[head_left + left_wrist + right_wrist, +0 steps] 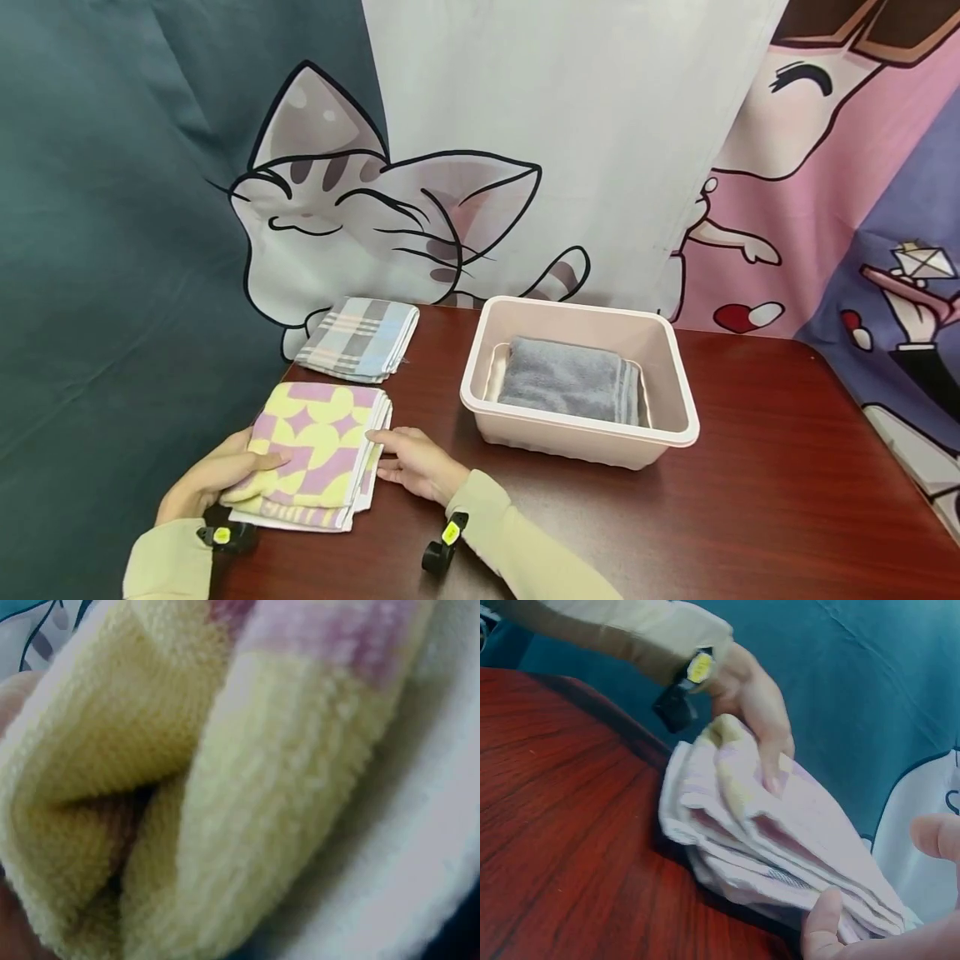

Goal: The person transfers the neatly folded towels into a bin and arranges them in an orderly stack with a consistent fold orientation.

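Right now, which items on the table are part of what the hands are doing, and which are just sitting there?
In hand:
- yellow and purple folded towel, gripped at its near-left corner by the left hand
- right hand, fingers resting on the towel's right edge

Lying about:
- plaid folded towel, behind it
- pink plastic bin
- grey folded towel inside the bin

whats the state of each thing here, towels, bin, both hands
yellow and purple towel: folded, on the table, held at both sides
plaid towel: folded, lying on the table, untouched
grey towel: folded, inside the bin
pink bin: upright, open top
left hand: gripping the towel's left edge
right hand: fingers touching the towel's right edge
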`<state>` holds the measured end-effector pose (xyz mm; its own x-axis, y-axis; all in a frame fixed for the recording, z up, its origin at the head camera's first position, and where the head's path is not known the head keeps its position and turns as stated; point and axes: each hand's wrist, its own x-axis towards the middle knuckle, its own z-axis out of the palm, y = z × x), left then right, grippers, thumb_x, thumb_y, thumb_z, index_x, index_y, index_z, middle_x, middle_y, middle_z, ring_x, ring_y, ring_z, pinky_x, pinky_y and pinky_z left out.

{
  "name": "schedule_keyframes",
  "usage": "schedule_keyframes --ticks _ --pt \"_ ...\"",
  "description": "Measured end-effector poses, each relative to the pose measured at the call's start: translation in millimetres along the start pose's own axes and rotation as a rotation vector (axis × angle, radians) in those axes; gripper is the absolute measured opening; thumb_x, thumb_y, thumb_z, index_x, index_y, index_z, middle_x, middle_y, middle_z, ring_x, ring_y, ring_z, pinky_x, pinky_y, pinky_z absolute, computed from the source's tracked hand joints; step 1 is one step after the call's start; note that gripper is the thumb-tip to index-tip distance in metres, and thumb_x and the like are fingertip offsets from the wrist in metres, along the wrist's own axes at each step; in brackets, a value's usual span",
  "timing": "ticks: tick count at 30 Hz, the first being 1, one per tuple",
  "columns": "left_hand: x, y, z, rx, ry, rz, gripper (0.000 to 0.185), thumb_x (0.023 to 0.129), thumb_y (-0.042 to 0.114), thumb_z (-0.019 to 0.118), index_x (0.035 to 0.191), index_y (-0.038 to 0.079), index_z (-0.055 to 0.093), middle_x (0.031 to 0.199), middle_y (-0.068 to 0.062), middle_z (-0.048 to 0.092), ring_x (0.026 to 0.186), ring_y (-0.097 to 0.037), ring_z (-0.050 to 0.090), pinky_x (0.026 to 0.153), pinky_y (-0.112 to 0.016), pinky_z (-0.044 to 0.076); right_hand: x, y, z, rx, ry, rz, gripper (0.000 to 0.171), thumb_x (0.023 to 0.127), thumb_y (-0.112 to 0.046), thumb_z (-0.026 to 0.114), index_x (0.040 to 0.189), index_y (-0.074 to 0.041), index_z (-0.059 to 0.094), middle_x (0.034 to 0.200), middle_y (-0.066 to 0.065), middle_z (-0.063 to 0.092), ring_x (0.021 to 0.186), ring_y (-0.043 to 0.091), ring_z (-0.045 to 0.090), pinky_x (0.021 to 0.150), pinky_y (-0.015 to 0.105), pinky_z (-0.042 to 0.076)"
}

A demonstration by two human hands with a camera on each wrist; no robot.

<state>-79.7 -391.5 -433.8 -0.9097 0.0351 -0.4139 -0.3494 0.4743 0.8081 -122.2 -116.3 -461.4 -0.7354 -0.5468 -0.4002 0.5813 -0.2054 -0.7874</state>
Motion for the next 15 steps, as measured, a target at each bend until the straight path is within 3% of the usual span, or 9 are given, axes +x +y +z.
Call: schedule_keyframes --ticks 3,7,10,15 --pt "-3.6 1.4 3.2 -0.034 -0.002 0.001 0.084 0.083 0.028 0.066 0.139 -0.005 0.014 0.129 -0.019 0.044 0.101 -0.017 0.053 0.082 -0.027 0.043 1.7 -0.6 -2.8 -0.042 -0.023 -0.001 0.037 0.080 -0.026 0.068 0.104 -0.001 0.056 0.090 0.004 0.059 0.073 0.018 0.054 0.063 0.024 0.043" --pt "-6.2 3.0 5.5 -0.123 -0.016 -0.019 0.084 0.085 0.027 0.065 0.140 -0.004 0.010 0.121 -0.016 0.051 0.096 -0.020 0.059 0.079 -0.030 0.048 1.3 -0.3 -3.3 -0.041 -0.040 -0.015 0.018 0.080 -0.023 0.068 0.087 -0.007 0.065 0.078 0.000 0.061 0.063 0.013 0.051 0.058 0.021 0.040" --pt "-7.5 4.4 6.6 -0.193 -0.046 -0.021 0.084 0.086 0.025 0.063 0.140 -0.004 0.007 0.110 -0.011 0.058 0.091 -0.024 0.063 0.077 -0.034 0.051 0.6 -0.4 -2.5 0.032 -0.061 -0.011 0.015 0.080 -0.018 0.067 0.087 -0.005 0.066 0.077 0.001 0.063 0.065 0.011 0.055 0.061 0.021 0.044" --pt "-11.3 9.1 7.3 -0.313 -0.114 0.014 0.080 0.089 0.019 0.059 0.140 -0.002 0.002 0.101 -0.008 0.063 0.088 -0.029 0.064 0.076 -0.039 0.053 -1.7 -2.5 -1.7 0.178 -0.083 0.015 0.018 0.082 -0.010 0.065 0.096 0.001 0.065 0.087 0.007 0.066 0.081 0.014 0.063 0.076 0.028 0.050"
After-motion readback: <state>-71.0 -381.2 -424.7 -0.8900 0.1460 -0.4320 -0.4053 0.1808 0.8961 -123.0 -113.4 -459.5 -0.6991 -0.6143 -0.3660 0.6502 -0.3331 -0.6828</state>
